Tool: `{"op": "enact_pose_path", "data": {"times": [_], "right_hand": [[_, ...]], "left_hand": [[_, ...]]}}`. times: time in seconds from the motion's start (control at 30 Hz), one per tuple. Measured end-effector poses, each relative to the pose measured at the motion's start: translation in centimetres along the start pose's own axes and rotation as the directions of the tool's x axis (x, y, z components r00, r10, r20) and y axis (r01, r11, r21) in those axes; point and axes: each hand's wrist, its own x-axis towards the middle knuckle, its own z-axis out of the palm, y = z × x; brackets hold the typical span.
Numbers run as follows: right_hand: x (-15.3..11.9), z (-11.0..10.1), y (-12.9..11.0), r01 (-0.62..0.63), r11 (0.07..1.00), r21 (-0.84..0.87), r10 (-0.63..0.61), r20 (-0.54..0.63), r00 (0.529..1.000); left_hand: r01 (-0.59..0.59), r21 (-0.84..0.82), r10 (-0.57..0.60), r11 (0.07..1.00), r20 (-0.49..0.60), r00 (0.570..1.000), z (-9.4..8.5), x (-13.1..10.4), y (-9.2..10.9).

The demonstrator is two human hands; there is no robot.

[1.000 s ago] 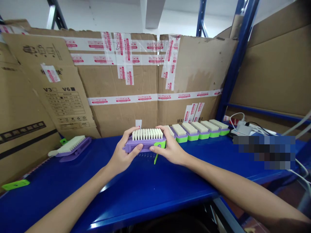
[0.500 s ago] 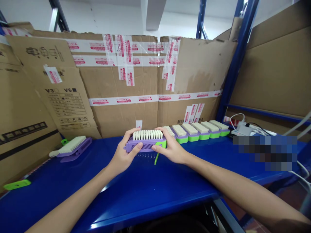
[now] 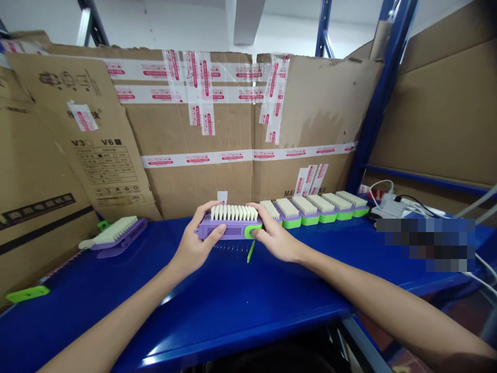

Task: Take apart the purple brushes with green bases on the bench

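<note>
Between both hands, over the middle of the table, a purple and green brush (image 3: pixel 233 231) is held level with its cream bristles facing up. My left hand (image 3: pixel 199 235) grips its left end, thumb on the vented purple side. The right end is in my right hand (image 3: pixel 277 238), whose thumb presses near the rounded green patch. Just beneath the brush are a narrow green strip (image 3: pixel 251 252) and a row of small curved light marks; what these marks are I cannot tell. The brush's underside is hidden.
To the right, several similar brushes (image 3: pixel 305 206) stand in a row by the cardboard wall (image 3: pixel 194 129). Another purple brush (image 3: pixel 118 230) lies tilted at left, and a green flat piece (image 3: pixel 28 294) near the left edge. Cables and a plug (image 3: pixel 392 207) are at right.
My right thumb has shifted slightly right along the brush's green patch. The brush has moved a little up and left in view; both hands still hold it.
</note>
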Motion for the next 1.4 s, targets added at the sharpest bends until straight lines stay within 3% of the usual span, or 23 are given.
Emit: {"op": "enact_pose_path", "data": {"times": [0.3,0.57,1.03,1.4], "right_hand": [[0.1,0.0,0.1,0.021,0.994,-0.108,-0.021,0.003,1.000],[0.2,-0.7,0.7,0.023,0.988,-0.155,-0.019,0.025,0.999],[-0.1,-0.4,1.3,0.069,0.996,-0.057,-0.066,0.040,0.997],[-0.1,0.1,0.9,0.026,0.998,-0.062,-0.026,0.004,1.000]], "left_hand": [[-0.035,0.029,0.034,0.999,0.029,0.999,-0.1,0.1,-0.1],[0.037,-0.022,-0.037,0.999,0.037,0.999,0.0,0.2,0.0],[0.123,-0.100,-0.120,0.987,0.038,0.992,-0.3,0.5,-0.5],[0.110,-0.064,-0.109,0.992,0.012,0.994,-0.2,0.5,-0.3]]}}
